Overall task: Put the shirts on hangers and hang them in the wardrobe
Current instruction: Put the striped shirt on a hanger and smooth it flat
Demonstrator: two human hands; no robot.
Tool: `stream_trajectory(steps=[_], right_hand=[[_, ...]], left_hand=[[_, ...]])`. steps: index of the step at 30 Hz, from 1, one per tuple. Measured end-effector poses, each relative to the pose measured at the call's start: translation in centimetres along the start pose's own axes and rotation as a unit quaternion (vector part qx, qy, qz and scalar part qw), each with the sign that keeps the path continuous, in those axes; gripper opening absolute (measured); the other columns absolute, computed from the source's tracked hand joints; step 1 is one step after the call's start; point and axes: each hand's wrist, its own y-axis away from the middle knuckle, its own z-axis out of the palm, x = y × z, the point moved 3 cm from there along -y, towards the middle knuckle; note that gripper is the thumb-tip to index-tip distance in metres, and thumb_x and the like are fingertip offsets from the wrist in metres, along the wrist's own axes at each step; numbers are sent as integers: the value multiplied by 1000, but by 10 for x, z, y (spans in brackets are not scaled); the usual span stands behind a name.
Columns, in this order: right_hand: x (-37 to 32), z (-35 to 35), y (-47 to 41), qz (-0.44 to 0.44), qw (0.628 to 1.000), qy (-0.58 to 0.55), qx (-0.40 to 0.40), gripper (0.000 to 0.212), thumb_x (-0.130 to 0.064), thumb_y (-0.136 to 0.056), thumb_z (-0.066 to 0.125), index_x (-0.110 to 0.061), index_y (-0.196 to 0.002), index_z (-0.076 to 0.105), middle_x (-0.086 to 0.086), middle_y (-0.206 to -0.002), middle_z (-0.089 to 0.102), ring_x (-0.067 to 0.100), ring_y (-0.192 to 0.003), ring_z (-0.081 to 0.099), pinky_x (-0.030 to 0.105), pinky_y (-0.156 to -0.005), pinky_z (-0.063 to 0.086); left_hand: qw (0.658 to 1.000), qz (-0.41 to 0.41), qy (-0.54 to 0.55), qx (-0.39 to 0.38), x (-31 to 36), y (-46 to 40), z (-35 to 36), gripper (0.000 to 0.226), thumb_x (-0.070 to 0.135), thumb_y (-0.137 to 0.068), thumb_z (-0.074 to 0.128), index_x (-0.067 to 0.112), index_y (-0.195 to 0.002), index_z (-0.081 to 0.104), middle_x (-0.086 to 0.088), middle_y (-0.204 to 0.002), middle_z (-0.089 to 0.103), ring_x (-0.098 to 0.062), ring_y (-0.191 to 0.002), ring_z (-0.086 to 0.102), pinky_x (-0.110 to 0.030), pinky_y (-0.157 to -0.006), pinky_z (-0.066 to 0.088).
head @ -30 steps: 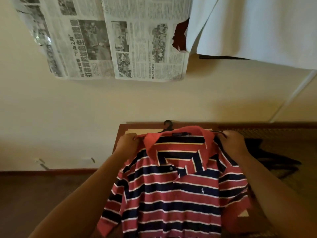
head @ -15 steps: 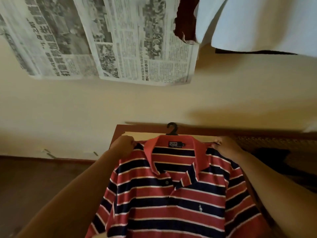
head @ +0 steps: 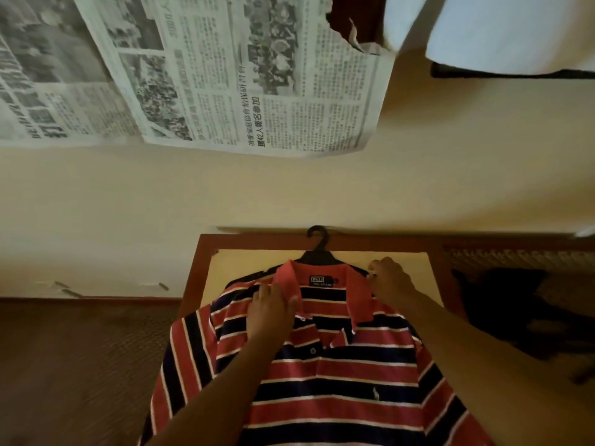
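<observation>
A red polo shirt (head: 338, 375) with navy and white stripes lies front-up on a cream-topped table (head: 402, 262), its collar toward the wall. A black hanger (head: 317, 249) sits inside the neck, with its hook and part of both arms showing above the collar. My left hand (head: 269, 312) lies on the shirt's left shoulder beside the collar, fingers fairly straight. My right hand (head: 391, 281) pinches the shirt's right shoulder at the hanger's arm.
Newspaper sheets (head: 225, 75) hang on the cream wall above. A white cloth (head: 502, 30) hangs at the top right. Dark clothing (head: 521, 317) lies on a woven surface to the right of the table. Brown carpet (head: 80, 365) lies to the left.
My left hand has let go of the left shoulder edge and moved inward onto the shirt beside the collar. The hanger's arms now show more above the collar.
</observation>
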Motion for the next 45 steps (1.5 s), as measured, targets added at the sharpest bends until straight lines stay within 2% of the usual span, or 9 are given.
stream_trajectory(steps=[6, 10, 13, 17, 22, 25, 28, 35, 45], right_hand=[[-35, 13, -17, 11, 999, -41, -5, 29, -28, -101, 41, -10, -115, 59, 15, -119, 52, 37, -108, 52, 43, -87, 46], [-38, 13, -26, 40, 993, -104, -27, 17, -25, -99, 39, -20, -94, 55, 8, -111, 61, 32, -100, 56, 45, -90, 47], [-40, 11, -28, 40, 985, -153, -62, 19, -23, -97, 47, -18, -86, 62, 12, -106, 64, 26, -89, 56, 38, -85, 46], [-45, 2, -22, 37, 976, -183, -112, 24, -12, -90, 56, 1, -108, 64, 18, -102, 64, 27, -86, 60, 34, -68, 47], [-52, -21, -13, -3, 955, -257, -149, 25, -8, -87, 58, -19, -110, 60, 3, -101, 63, 20, -88, 60, 27, -66, 47], [-51, -42, -6, -48, 955, -269, -115, 8, -23, -94, 60, -22, -101, 64, -4, -89, 65, 19, -85, 64, 26, -64, 46], [-37, -67, 0, -98, 979, -179, 1, 12, -19, -95, 57, -17, -88, 66, -5, -72, 57, 20, -75, 56, 25, -57, 35], [29, -115, 25, -94, 975, -136, 147, 19, -13, -95, 56, -1, -104, 68, 8, -89, 64, 20, -82, 56, 31, -72, 40], [45, -107, 51, -63, 983, -160, 62, 13, -16, -95, 58, -15, -89, 69, -1, -65, 59, 13, -58, 50, 23, -55, 32]], left_hand=[[986, -114, 112, -46, 20, 4, 21, 73, 59, -88, 52, 13, -141, 29, -11, -133, 48, -26, -120, 51, -41, -101, 46], [983, -134, 115, -54, 24, -2, 21, 79, 53, -85, 61, 12, -142, 25, -11, -130, 50, -27, -119, 52, -42, -100, 47], [986, -124, 94, -52, 27, -1, 20, 68, 31, -93, 57, 9, -146, 20, -14, -132, 48, -28, -120, 50, -39, -102, 45], [981, -141, 126, -43, 25, -4, 13, 50, 18, -99, 41, 11, -145, 23, -10, -117, 59, -22, -101, 60, -34, -86, 53], [988, -103, 112, 6, 25, -6, -7, 28, 24, -102, 30, 14, -127, 40, -1, -90, 60, -16, -76, 58, -30, -65, 50], [988, -88, 121, 31, 24, -7, -20, 22, 25, -102, 33, 16, -110, 52, 2, -85, 60, -14, -74, 61, -30, -66, 55], [988, -80, 117, 62, 24, -10, -31, 25, 33, -101, 38, 18, -96, 57, 3, -82, 62, -11, -71, 59, -27, -64, 53], [972, -124, 193, 44, 18, -19, -40, 19, 24, -99, 46, 14, -91, 59, -2, -83, 63, -12, -70, 57, -22, -57, 44], [961, -141, 235, 38, 15, -18, -43, 19, 23, -99, 48, 11, -103, 62, 2, -80, 60, -10, -68, 57, -18, -51, 40]])
